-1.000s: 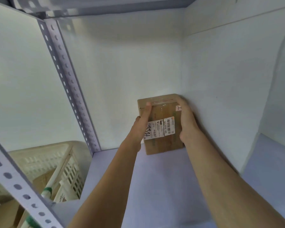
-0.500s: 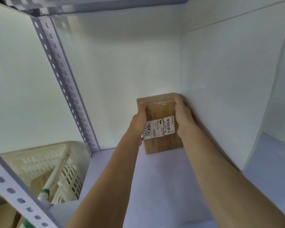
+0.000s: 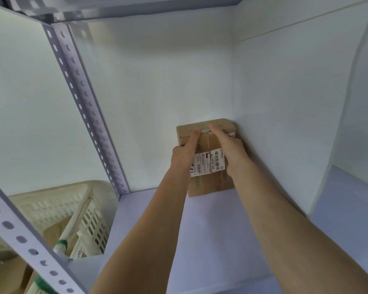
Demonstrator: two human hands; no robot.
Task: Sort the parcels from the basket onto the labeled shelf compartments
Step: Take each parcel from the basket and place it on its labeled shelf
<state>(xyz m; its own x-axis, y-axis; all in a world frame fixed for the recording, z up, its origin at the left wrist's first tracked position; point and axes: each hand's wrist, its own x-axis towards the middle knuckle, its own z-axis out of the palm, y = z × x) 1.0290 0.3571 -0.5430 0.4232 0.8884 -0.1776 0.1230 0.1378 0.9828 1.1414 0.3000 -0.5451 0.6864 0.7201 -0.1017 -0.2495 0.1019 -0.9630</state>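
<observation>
Left hand (image 3: 184, 154) and right hand (image 3: 232, 152) press straight fingers on upright parcel (image 3: 208, 185); released off-balance, it could topple back toward the wrists.

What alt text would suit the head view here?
A left hand and right hand press their fingers on the front of a labelled cardboard parcel standing upright in the back right corner of a shelf compartment. A cream basket holding more boxes sits lower left.
</observation>
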